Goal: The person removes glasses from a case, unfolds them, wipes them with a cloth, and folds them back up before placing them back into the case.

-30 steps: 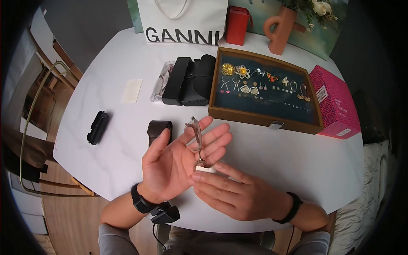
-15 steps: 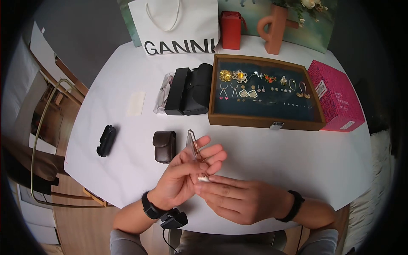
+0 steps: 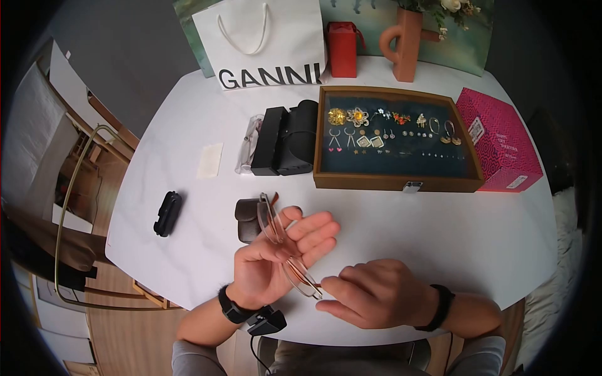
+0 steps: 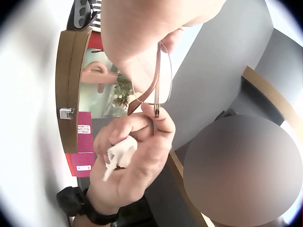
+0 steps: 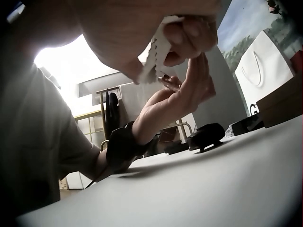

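My left hand (image 3: 258, 274) is palm up, its thumb bent over the middle of a pair of thin-framed eyeglasses (image 3: 271, 224). The eyeglasses slant across the palm, one lens by the fingertips and the other near the heel of the hand. My right hand (image 3: 376, 294) is curled beside the lower lens, its fingertips right at the frame's corner. Bunched in that hand is a small white cloth (image 4: 125, 151) with a zigzag edge, seen in both wrist views but hidden in the head view. A brown leather pouch (image 3: 247, 220) lies just behind the left hand.
A wooden display box (image 3: 370, 182) of jewellery stands at the back, a pink box (image 3: 501, 147) to its right. Left of it are black cases (image 3: 269, 141) and clear-framed glasses (image 3: 249, 144). A beige cloth (image 3: 210, 160) and a small black case (image 3: 167, 213) lie further left.
The left thumb has come down over the eyeglasses, which now tilt so both lenses show. My right hand has curled and shifted right, taking the white cloth off the lower lens.
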A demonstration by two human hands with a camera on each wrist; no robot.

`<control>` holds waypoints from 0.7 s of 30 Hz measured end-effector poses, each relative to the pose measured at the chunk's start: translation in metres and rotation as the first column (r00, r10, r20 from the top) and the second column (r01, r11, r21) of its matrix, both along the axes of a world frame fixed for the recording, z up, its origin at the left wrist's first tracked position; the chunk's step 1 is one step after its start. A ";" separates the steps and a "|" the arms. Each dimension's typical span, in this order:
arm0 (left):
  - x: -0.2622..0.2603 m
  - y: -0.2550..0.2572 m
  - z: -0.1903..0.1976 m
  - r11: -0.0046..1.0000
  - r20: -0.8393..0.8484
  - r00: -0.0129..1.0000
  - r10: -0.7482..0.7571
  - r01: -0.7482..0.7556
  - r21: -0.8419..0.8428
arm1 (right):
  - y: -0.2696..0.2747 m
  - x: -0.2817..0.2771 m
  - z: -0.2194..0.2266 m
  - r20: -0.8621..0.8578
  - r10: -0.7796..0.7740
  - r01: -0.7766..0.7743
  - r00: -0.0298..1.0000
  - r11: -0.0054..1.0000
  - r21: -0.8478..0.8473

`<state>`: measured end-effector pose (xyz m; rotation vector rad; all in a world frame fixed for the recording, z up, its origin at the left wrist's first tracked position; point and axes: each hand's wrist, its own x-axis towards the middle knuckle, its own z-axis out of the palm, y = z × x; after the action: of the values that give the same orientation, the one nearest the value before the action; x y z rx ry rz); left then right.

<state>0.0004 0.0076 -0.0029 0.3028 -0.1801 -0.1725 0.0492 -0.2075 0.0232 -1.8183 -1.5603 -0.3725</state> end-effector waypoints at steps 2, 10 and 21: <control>-0.001 -0.004 0.003 0.997 0.000 0.997 -0.076 0.076 0.018 | -0.001 0.000 -0.001 0.025 0.006 -0.006 1.000 1.000 0.027; -0.004 -0.004 0.020 0.871 -0.033 0.967 -0.253 0.243 0.427 | -0.006 0.015 0.020 -0.140 0.026 -0.010 0.990 0.994 0.112; -0.009 0.005 0.014 0.620 -0.207 0.831 -0.516 0.529 0.579 | -0.004 0.020 0.026 -0.269 0.051 -0.055 0.962 0.998 -0.009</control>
<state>-0.0091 0.0128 0.0109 0.9136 -0.1844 -0.8388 0.0693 -0.2114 0.0495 -1.7529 -1.4218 -0.0828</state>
